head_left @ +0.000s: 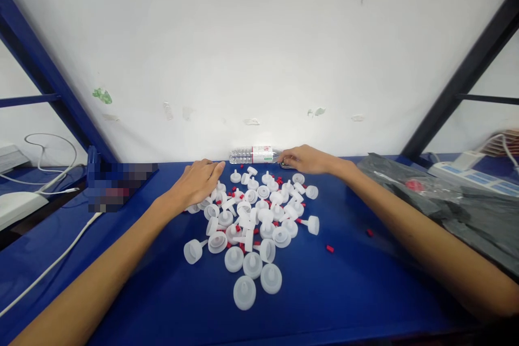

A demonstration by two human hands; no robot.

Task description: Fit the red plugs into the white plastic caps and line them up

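Many white plastic nozzle caps [244, 292], each a round cap with a spout, lie in a loose pile on the blue tabletop [162, 292]. Small red tip caps [330, 248] are scattered among and beside them. At the pile's far left edge rests my left hand [198, 183], palm down with fingers stretched out, holding nothing. My right hand [302, 159] is at the far right of the pile, its fingers curled over a small dark object [288, 163] that they mostly hide. Just left of those fingertips, a clear plastic bottle [243, 156] with a white-and-red label lies on its side.
A white wall [259, 54] stands behind the table, between blue metal posts [52, 59]. Grey plastic bags [454, 211] and a power strip [474, 177] are at the right. A white cable [52, 265] runs along the left side, by a pixelated object [117, 186].
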